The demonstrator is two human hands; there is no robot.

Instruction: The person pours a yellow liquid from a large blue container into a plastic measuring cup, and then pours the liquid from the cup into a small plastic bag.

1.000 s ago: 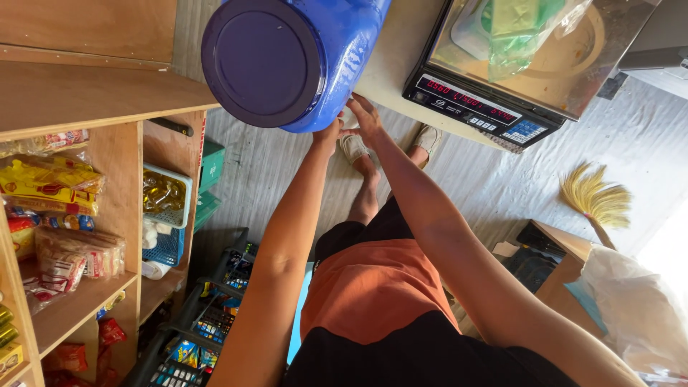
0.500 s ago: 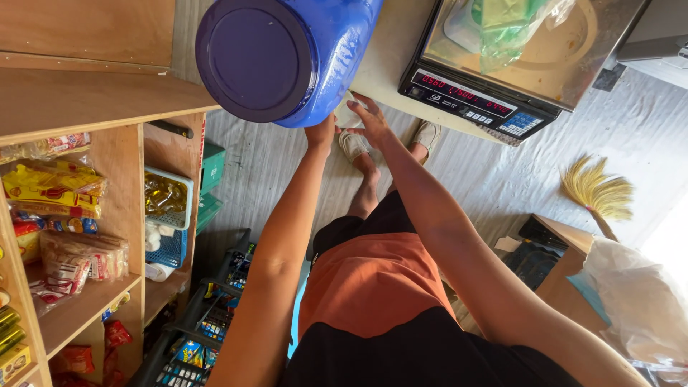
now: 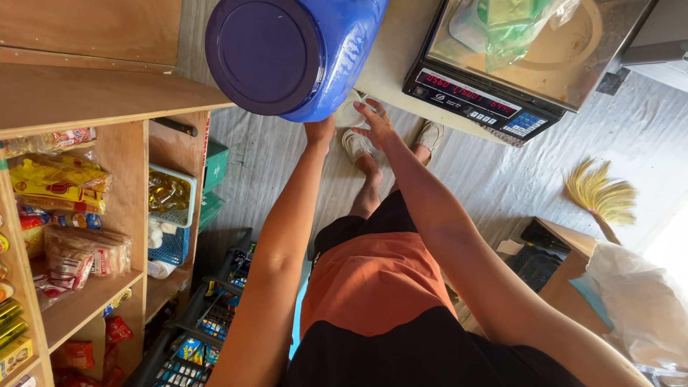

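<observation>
While your arms stretch forward, your left hand point(image 3: 319, 133) presses its palm against the base of the blue jar point(image 3: 297, 54), and your right hand point(image 3: 375, 122), fingers spread, touches a small white cup point(image 3: 349, 115) just beside; beyond sits the scale point(image 3: 502, 64).

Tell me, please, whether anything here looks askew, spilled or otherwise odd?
Nothing looks spilled or damaged. The big blue jar sits at the counter edge with both hands at its base, left hand and right hand. The bag rests on the scale.
</observation>
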